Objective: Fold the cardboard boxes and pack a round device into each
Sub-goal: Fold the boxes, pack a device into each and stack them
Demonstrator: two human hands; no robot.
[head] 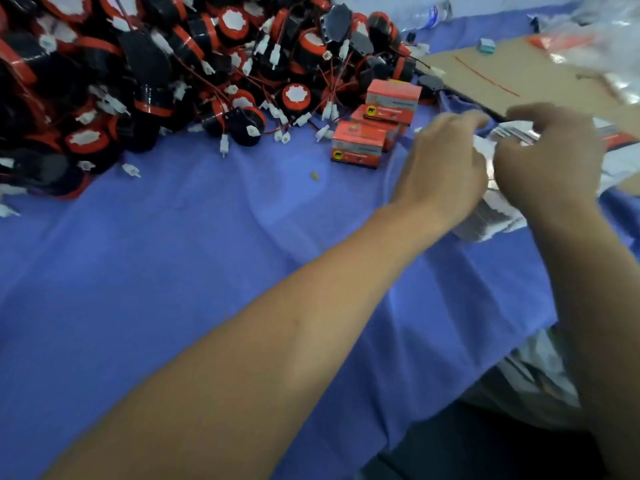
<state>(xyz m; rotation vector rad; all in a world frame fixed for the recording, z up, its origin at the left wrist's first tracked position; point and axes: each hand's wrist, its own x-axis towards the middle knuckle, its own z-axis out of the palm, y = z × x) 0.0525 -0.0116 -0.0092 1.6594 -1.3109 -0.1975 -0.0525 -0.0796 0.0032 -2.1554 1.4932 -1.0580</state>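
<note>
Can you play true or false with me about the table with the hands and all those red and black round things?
1. The cloth is blue. True.
2. Three folded orange boxes stand on it. True.
3. The round devices sit in neat rows. False: they lie in a jumbled pile.
4. The left hand holds a round device. False: it reaches the flat boxes, where the right hand pinches one.

matt blue cloth [207, 271] covers the counter; glossy black-and-red plastic round devices [296, 97]; printed orange cardboard boxes [358, 143]; plain brown cardboard sheet [512, 74].
</note>
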